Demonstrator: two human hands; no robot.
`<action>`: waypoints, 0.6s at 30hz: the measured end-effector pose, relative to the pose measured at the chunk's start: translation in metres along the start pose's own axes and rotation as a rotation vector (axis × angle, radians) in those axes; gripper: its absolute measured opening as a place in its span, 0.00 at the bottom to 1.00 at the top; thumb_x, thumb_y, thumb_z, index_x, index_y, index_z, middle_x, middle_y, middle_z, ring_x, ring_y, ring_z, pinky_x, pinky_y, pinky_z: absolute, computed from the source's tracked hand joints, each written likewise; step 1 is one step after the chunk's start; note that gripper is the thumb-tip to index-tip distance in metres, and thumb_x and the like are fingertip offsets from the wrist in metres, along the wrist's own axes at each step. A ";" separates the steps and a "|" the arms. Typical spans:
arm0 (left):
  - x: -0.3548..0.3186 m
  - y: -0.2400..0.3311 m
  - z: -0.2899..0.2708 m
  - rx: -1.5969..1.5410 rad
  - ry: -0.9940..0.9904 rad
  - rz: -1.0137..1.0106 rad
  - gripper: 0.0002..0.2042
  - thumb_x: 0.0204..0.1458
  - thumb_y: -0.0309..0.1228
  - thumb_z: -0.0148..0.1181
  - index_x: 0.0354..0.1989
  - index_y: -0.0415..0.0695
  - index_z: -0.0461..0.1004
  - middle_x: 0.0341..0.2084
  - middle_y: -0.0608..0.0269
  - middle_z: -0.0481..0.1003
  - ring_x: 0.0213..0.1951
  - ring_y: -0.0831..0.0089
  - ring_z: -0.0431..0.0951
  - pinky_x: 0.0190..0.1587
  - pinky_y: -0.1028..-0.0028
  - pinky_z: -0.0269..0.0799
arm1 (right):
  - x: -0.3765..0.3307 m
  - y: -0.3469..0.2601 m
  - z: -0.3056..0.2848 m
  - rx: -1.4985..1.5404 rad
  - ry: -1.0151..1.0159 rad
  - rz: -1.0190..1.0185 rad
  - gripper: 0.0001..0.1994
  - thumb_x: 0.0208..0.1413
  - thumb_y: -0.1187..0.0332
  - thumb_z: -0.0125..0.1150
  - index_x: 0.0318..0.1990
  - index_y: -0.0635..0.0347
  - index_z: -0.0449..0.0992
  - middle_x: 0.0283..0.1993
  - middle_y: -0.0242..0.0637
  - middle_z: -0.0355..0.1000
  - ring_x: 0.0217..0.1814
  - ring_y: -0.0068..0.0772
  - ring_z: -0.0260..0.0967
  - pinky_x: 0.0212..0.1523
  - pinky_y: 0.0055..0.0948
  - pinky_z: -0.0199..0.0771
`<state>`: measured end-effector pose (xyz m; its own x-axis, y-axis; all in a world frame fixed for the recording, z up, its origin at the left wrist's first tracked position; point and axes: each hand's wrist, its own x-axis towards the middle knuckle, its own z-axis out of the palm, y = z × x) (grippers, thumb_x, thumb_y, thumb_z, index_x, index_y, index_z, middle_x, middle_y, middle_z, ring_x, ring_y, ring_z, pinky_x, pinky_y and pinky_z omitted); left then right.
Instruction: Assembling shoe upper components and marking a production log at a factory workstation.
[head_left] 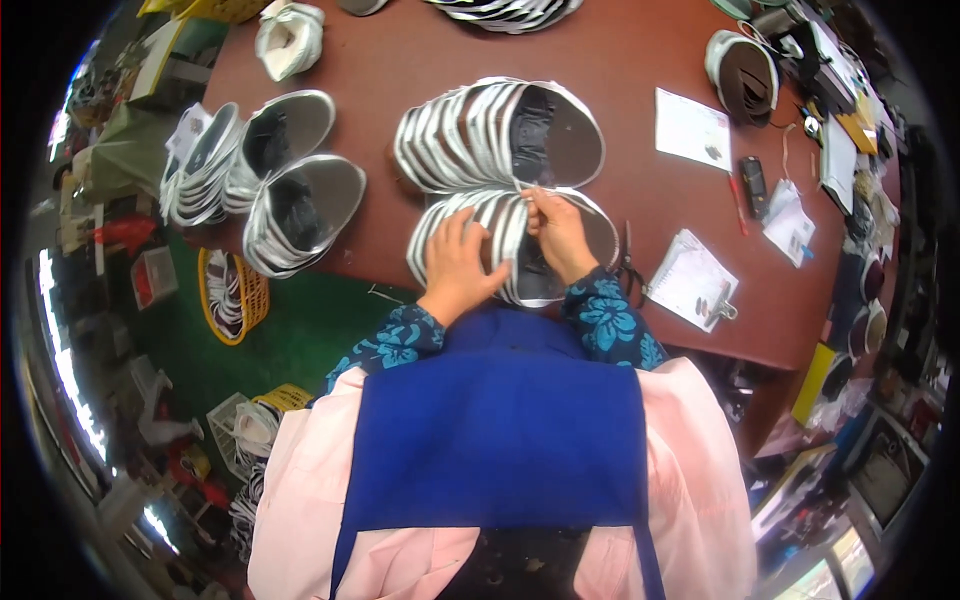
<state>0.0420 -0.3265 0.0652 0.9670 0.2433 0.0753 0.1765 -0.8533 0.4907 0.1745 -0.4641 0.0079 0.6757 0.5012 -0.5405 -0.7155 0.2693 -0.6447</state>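
Note:
Two stacks of nested shoe uppers, dark grey with white edges, lie side by side on the reddish-brown table in front of me. On the near stack (508,222) rests my left hand (456,265), palm down with its fingers spread over the white edges. My right hand (562,238) pinches the rim of an upper in that stack, close to where the two stacks meet. Anything smaller between those fingertips is hidden. Beyond both hands is the far stack (455,135), untouched. Black-handled scissors (630,270) lie just right of my right wrist.
More stacked uppers (285,225) stand at the table's left side. To the right are a clipped notepad (690,275), a paper sheet (692,128), a red pen (738,205) and a small black device (753,187). A yellow basket (258,310) holding uppers sits below the table's left edge.

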 end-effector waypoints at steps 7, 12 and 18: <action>0.003 0.005 0.014 0.043 -0.067 -0.107 0.26 0.40 0.33 0.67 0.48 0.38 0.66 0.61 0.40 0.62 0.61 0.42 0.61 0.64 0.50 0.56 | -0.004 0.007 0.010 -0.045 -0.012 -0.052 0.11 0.67 0.66 0.54 0.45 0.64 0.80 0.29 0.25 0.67 0.27 0.15 0.61 0.28 0.16 0.62; 0.009 0.011 0.015 0.052 -0.280 -0.185 0.41 0.36 0.32 0.72 0.62 0.44 0.57 0.69 0.43 0.49 0.72 0.44 0.45 0.70 0.41 0.41 | -0.006 0.002 0.009 -0.035 0.004 -0.068 0.12 0.68 0.62 0.55 0.41 0.62 0.79 0.27 0.25 0.69 0.25 0.15 0.62 0.27 0.17 0.61; 0.012 0.012 0.010 0.060 -0.312 -0.164 0.47 0.35 0.44 0.80 0.63 0.44 0.57 0.70 0.42 0.49 0.72 0.46 0.48 0.70 0.41 0.42 | -0.006 0.001 0.006 -0.017 0.009 -0.071 0.12 0.68 0.64 0.54 0.42 0.62 0.80 0.27 0.24 0.69 0.27 0.13 0.61 0.29 0.15 0.61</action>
<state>0.0576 -0.3380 0.0632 0.9327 0.2351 -0.2735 0.3359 -0.8423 0.4216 0.1685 -0.4622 0.0142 0.7262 0.4739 -0.4981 -0.6627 0.2896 -0.6907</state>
